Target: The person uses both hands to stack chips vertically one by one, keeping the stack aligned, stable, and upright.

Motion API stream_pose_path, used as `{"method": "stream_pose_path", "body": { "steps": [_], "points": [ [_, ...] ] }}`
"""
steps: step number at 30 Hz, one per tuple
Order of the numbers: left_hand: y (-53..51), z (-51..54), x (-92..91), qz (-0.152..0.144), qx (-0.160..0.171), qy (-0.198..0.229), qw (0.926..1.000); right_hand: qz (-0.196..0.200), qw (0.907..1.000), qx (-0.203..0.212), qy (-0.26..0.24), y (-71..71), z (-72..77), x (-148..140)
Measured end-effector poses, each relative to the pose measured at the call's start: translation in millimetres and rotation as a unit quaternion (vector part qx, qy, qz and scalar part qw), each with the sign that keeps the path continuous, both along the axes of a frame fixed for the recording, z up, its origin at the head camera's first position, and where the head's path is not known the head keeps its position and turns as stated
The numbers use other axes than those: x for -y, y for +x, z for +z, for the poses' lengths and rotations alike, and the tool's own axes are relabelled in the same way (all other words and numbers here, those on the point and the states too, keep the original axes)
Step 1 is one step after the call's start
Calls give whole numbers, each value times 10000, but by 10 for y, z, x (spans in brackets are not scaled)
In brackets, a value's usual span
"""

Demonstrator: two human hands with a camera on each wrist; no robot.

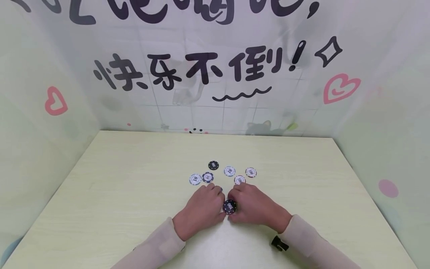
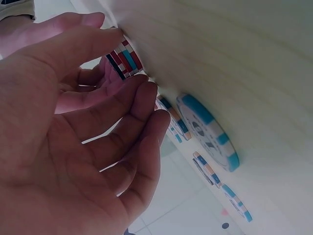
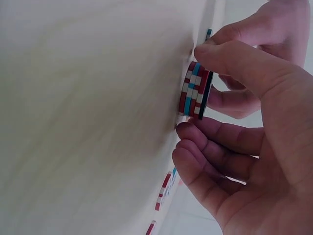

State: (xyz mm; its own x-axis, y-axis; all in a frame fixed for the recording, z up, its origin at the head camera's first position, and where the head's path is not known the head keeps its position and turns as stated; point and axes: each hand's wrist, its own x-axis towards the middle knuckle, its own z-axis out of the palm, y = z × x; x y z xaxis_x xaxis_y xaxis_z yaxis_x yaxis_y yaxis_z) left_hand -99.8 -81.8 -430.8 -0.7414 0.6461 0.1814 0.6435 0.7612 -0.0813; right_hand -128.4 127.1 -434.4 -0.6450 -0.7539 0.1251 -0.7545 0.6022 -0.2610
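A short stack of poker chips [image 1: 230, 206] stands on the table between both hands, a black "100" chip on top. Red, white and blue edges show below it in the right wrist view, where the stack [image 3: 194, 90] leans with the camera's tilt. My left hand [image 1: 204, 207] pinches the stack from the left with thumb and fingers. From the other side my right hand [image 1: 252, 205] holds it, thumb at the near edge and fingers at the far edge. Just beyond the hands lie a dark blue "10" chip [image 1: 208, 177] and a red-edged "100" chip [image 1: 240, 179], partly hidden by the right hand.
More loose chips lie farther back: a black chip [image 1: 213, 165], a light blue-edged chip [image 1: 230, 171], another such chip [image 1: 195, 179] and a red-edged chip [image 1: 251, 172]. A black clip-like object [image 1: 280, 243] is beside the right sleeve. Printed cloth surrounds the pale table [image 1: 134, 160].
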Motion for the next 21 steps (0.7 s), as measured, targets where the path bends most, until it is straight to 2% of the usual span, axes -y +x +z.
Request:
{"method": "stream_pose_path", "body": {
  "steps": [6,11,18,21],
  "points": [
    [5,0,-6,26,82,-71,9999,-116,9993,106,330,-40,39,-124],
    [-2,-9,-2,26,82,-93,9999,-343,9988,200,280,-111,95,-191],
    [-7,-15,-1,50,60,-142,9999,-674,9976,-73,112,-299,123,-237],
    [-4,-16,-2,28,66,-137,9999,-778,9969,-62,138,-383,116,-266]
  ]
}}
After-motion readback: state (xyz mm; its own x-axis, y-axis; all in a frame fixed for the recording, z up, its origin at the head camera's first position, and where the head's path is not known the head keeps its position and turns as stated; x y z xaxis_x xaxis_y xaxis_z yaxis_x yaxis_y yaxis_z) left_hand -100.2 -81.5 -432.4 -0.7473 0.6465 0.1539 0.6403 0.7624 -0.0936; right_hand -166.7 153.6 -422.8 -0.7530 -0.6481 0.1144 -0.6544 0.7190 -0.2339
